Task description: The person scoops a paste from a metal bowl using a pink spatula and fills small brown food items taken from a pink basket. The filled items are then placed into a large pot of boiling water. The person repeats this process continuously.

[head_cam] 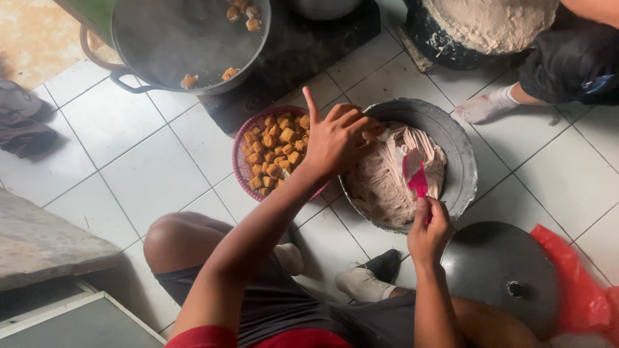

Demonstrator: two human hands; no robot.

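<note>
My left hand (335, 136) hovers over the left rim of a grey metal bowl (461, 151) on the tiled floor, fingertips pinched on a small fried piece at the bowl's edge. The bowl holds pale pinkish paste (380, 183). My right hand (427, 231) grips a pink spatula (414, 174) whose blade rests in the paste. Beside the bowl on the left stands a pink plastic basket (240, 161) filled with several golden fried cubes (274, 154).
A large dark wok (187, 38) with a few frying pieces sits on a black stove at top. Another person's socked foot (483, 106) and a dark mortar with paste (490, 26) lie top right. A metal lid (503, 270) and red plastic bag (577, 290) are bottom right.
</note>
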